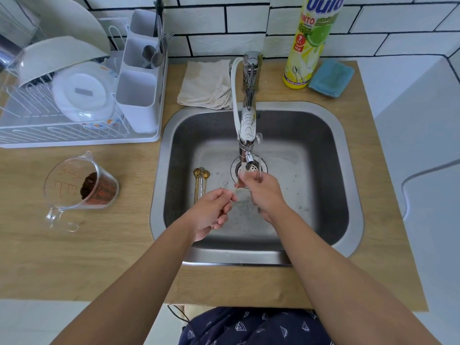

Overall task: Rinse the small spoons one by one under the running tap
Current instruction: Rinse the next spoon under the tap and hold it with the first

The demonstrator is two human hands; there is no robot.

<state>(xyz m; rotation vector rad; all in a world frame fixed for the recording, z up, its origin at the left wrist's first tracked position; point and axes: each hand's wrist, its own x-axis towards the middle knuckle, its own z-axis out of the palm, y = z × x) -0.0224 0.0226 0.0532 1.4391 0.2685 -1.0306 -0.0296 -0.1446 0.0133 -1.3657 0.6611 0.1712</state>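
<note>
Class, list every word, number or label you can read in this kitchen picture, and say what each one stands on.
"PINTO": yellow dish soap bottle
"7" and "NEW": red badge on that bottle
Large blue brand name at the bottle's top: cut off, not surely readable
Small print on the bottle: too blurred
Red scale marks on the measuring jug: unreadable

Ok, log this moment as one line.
step: rinsing spoon under tap | left hand: pinches handle | right hand: holds bowl end | waiting: gold spoons in sink

Bottle (314,43) brand: it read "Uula", top cut off.
Bottle line below: "PINTO".
Bottle red badge: it said "7" and "NEW".
Smaller print: too blurred.
</note>
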